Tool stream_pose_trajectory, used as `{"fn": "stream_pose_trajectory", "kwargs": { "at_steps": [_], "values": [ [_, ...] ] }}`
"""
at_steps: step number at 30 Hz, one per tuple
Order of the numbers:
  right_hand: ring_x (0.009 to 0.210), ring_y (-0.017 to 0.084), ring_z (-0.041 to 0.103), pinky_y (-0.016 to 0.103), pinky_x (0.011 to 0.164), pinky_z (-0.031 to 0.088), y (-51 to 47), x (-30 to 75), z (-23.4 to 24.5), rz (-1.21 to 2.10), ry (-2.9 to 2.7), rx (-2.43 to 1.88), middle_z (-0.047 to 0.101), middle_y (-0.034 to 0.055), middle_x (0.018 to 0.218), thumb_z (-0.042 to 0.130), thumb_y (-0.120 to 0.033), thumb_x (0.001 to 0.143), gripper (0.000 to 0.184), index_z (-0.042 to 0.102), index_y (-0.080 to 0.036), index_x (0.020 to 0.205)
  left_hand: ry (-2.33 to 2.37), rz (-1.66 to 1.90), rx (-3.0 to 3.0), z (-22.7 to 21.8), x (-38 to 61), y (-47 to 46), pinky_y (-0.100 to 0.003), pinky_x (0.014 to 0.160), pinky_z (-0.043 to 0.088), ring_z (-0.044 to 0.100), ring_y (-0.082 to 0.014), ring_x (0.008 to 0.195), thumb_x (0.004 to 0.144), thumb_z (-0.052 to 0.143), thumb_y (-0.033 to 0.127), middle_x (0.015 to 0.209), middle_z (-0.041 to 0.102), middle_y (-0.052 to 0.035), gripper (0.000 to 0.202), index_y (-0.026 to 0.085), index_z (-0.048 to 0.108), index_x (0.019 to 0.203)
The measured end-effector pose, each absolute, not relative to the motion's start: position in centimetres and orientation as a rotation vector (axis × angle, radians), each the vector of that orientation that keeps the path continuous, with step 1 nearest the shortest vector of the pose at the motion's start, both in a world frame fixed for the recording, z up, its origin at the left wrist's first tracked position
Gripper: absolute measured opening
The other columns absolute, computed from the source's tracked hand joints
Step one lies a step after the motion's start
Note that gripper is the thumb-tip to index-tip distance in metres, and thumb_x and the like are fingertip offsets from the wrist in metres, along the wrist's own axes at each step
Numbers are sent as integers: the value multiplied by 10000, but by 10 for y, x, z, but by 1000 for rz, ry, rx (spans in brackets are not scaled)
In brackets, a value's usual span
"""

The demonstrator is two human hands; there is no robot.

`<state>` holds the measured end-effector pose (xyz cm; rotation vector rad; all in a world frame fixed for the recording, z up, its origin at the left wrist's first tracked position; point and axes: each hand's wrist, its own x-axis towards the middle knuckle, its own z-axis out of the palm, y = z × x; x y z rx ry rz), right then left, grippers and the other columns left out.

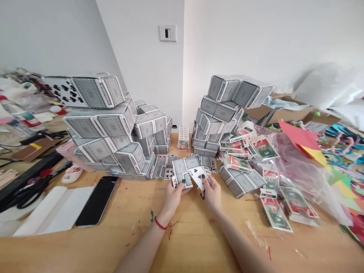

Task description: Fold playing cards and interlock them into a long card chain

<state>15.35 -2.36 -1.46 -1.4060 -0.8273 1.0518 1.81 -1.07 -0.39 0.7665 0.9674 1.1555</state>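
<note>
My left hand (174, 194) grips a partly folded block of grey-backed playing cards (186, 168) above the wooden table (119, 242). A red string bracelet circles that wrist. My right hand (212, 191) pinches a single face-up clubs card (198, 176), its edge touching the block. Both hands are closed, their nails painted dark. Loose cards (165, 167) lie flat on the table just beyond my fingers.
Two tall piles of card-built cubes stand behind: one left (110, 129), one right (224, 110). Card packs (274, 212) and clear plastic wrap (301, 167) spread right, coloured paper (304, 142) beyond. A black phone (96, 201), white sheets (54, 212) and scissors (28, 189) lie left.
</note>
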Motion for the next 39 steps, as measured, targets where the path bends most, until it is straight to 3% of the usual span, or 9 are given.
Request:
{"fn": "stream_pose_trajectory", "kwargs": {
  "at_steps": [4,10,14,18,22,27,34,39],
  "values": [
    [267,80,331,216,283,244,-20,168,-12,1107,-890,-1386,508,-38,417,506,-580,682,444,532,-167,842,832,1116,779,5,7,-10,-301,732,483,579,-213,922,616,620,274,989,629,-48,381,177,539,975],
    [249,71,305,196,271,197,-21,178,-9,1318,-1010,-1308,486,-51,365,531,-528,688,409,562,-158,859,741,1096,634,13,-19,4,-341,747,447,577,-232,898,685,425,516,941,635,-68,465,183,570,975],
    [257,72,328,187,280,218,-25,175,-8,1374,-1168,-1309,497,-42,365,516,-516,706,363,564,-165,789,863,1044,836,13,-35,10,-258,644,429,590,-189,743,595,582,283,838,646,-42,333,156,607,902],
    [286,77,354,184,293,242,-25,174,-8,1325,-1264,-1356,479,-47,380,497,-511,720,350,567,-171,768,953,914,1102,17,-40,9,-223,618,425,583,-175,746,557,629,142,819,648,-16,421,195,593,973],
    [343,87,402,188,329,288,-26,176,-5,1276,-1328,-1356,481,-40,427,506,-488,718,325,578,-172,734,900,755,1263,19,-41,9,-254,666,443,586,-186,752,591,639,172,830,651,-46,293,148,626,883],
    [371,95,431,193,333,298,-27,176,-5,1346,-1349,-1358,494,-30,512,510,-475,714,317,588,-174,778,946,707,1331,13,-42,11,-238,594,445,584,-175,688,627,640,250,792,652,-44,207,137,630,800],
    [483,113,436,204,434,329,-27,178,-6,1143,-1491,-1369,511,-8,570,474,-450,752,306,589,-167,731,957,878,1384,11,-33,5,-279,789,446,560,-206,934,616,658,213,1035,604,-73,504,180,513,1098],
    [507,125,425,217,473,325,-27,178,-6,905,-1571,-1438,507,-1,547,423,-428,787,333,583,-154,685,1032,835,1504,12,-26,5,-320,868,411,527,-204,1003,692,597,250,1100,570,-71,422,171,485,1090]
  ]
}}
